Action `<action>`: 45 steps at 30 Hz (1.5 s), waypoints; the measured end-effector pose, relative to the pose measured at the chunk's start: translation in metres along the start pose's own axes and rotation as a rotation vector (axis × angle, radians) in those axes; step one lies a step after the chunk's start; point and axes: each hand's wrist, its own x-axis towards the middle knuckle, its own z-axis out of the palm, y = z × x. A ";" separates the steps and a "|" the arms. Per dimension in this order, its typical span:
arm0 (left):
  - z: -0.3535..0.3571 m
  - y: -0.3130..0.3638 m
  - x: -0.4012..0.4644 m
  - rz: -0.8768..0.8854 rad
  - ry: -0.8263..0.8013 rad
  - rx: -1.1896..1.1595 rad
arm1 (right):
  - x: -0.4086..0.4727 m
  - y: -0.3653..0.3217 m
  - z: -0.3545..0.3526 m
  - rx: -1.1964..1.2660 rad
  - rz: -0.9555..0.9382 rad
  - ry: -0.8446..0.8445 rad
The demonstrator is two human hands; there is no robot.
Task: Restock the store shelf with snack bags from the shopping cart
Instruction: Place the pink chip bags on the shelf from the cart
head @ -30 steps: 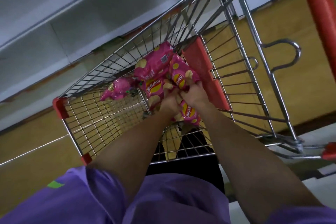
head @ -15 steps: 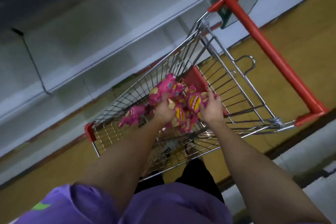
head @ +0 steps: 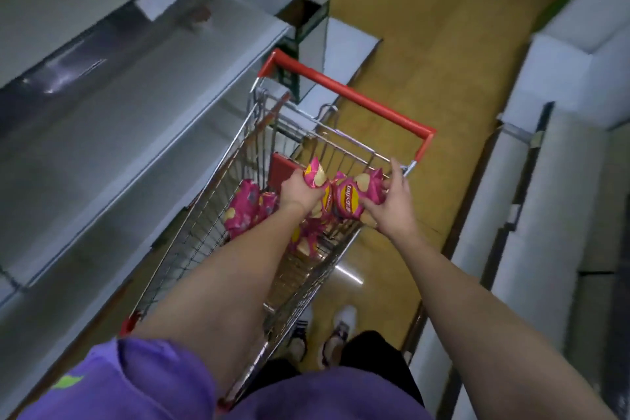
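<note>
Both hands lift pink snack bags out of the shopping cart.

Left of the hands runs the grey store shelf [head: 143, 133]. The left hand [head: 300, 193] grips one snack bag [head: 315, 176]; the right hand [head: 392, 201] clasps another bag [head: 353, 199]. More bags [head: 243, 211] lie in the wire cart [head: 211, 225] under the left forearm.

Both arms outstretched, left hand [head: 300, 191] clenched, right hand [head: 392, 204] – fingers curled

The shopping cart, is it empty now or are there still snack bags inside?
Not empty. Pink snack bags still lie in the shopping cart basket, beside the ones the left hand and right hand grip.
</note>
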 end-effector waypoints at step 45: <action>0.369 0.237 -0.444 1.040 -1.256 0.543 | -0.409 0.210 -0.269 0.325 0.988 1.644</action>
